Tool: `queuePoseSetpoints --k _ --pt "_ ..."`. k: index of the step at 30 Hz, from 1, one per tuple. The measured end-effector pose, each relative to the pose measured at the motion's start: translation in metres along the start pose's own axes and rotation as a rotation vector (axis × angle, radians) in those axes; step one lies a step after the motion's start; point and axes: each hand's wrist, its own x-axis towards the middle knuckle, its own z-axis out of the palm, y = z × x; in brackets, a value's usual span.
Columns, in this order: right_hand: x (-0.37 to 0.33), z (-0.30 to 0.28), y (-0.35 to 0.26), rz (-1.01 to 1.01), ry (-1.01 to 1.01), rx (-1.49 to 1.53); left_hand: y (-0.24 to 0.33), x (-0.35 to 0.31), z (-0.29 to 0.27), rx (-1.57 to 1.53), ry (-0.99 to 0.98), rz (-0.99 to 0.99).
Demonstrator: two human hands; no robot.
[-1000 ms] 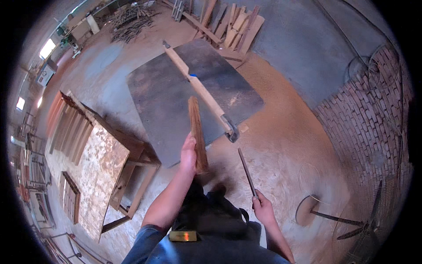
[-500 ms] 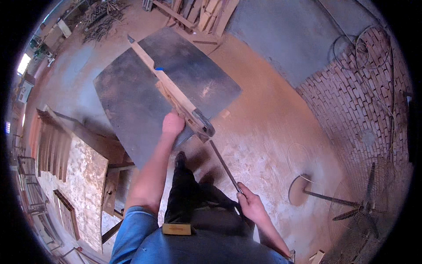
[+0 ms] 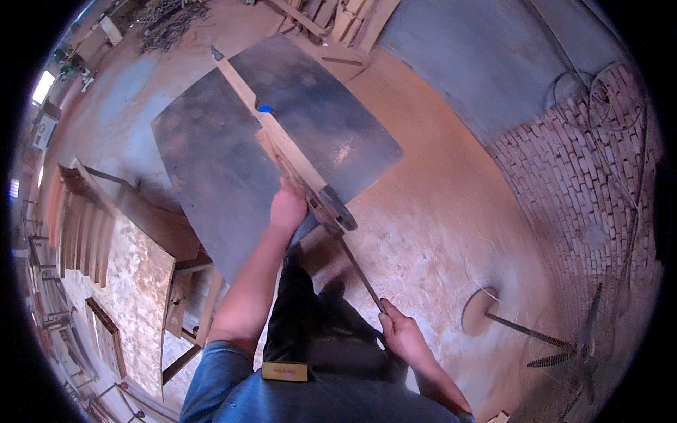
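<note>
I have the left hand (image 3: 288, 204) clamped around a brown wooden piece (image 3: 276, 151), its fingertips mostly hidden; the piece lies lengthwise along the left side of a long pale bar (image 3: 296, 155) with dark ends and a blue mark, above a dark panel (image 3: 211, 162); I cannot tell whether piece and bar touch; I have the right hand (image 3: 402, 333) clamped on a thin rod (image 3: 361, 268); its far end points to the piece's lower end, contact unclear.
</note>
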Motion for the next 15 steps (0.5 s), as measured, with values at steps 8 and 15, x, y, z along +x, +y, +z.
queuePoseSetpoints --k 8,15 --pt "0.038 0.007 -0.035 -0.013 -0.011 -0.044 -0.019 0.052 -0.02 0.037 0.106 0.063" --pt "0.063 0.011 -0.068 -0.037 -0.003 -0.063 -0.025 0.092 -0.038 0.033 0.111 0.04"
